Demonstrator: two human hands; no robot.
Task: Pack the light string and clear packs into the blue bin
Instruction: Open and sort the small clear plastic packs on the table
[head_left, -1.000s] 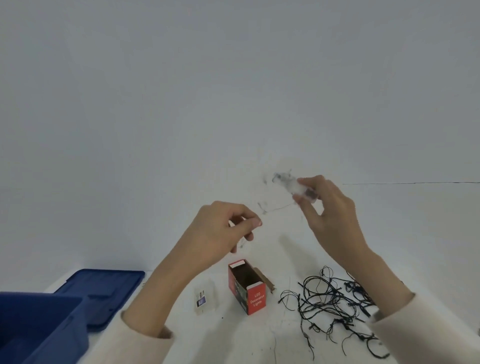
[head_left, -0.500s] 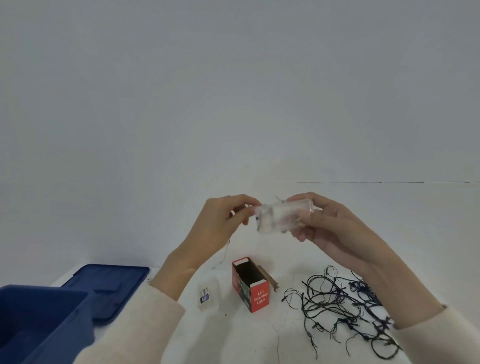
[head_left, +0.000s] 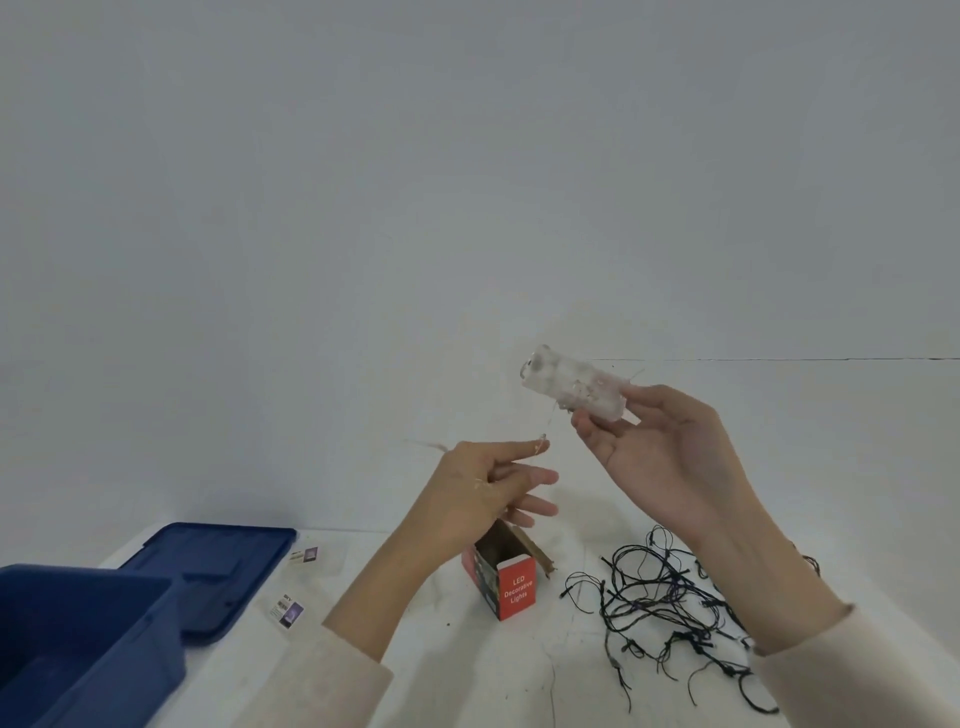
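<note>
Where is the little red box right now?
In the head view, the red cardboard box stands open on the white table near the bottom middle, just below the left hand, with the tangled black light string on its right.

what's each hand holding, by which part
The right hand pinches the clear pack by its lower end. Its fine wire meets the left hand at the index fingertip; grip there cannot be told.

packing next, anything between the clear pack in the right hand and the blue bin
The blue plastic bin is open, its lid lying beside it. Only the left hand hangs between it and the clear plastic pack in the right hand.
</note>
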